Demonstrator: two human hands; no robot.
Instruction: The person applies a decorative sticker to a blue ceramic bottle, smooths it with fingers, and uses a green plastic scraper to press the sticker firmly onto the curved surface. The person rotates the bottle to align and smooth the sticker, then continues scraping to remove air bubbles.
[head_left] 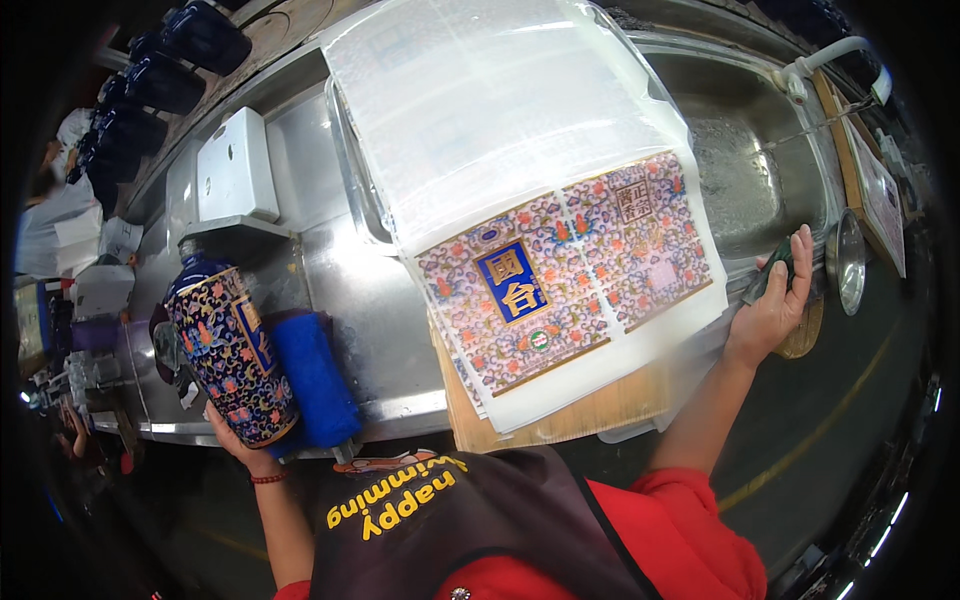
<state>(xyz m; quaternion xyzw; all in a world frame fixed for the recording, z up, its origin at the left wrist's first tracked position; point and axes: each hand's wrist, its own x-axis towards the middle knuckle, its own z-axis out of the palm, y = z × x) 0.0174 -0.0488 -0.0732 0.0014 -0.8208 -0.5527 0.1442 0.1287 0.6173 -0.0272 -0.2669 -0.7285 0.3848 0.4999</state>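
Note:
My left hand (238, 440) is at the base of a dark blue bottle (232, 355) covered in a colourful floral pattern. Its fingers curl against the bottle's lower side, partly hidden by it. On the right, my right hand (772, 305) is raised by the sink's near edge. A small dark green thing (777, 262), whose kind I cannot make out, sits between its thumb and fingers; the fingers point upward. Between my hands lie printed floral decal sheets (640, 270) with a blue and gold panel, partly covered by a large translucent white sheet (480, 110).
A wooden board (560, 405) supports the sheets' near end. Beside the bottle is a folded blue cloth (315, 380). A white box-like object (240, 165) stands behind. Right of the sheets is a steel sink (740, 150) with a white tap (835, 60). Dark blue bottles (205, 38) stand far left.

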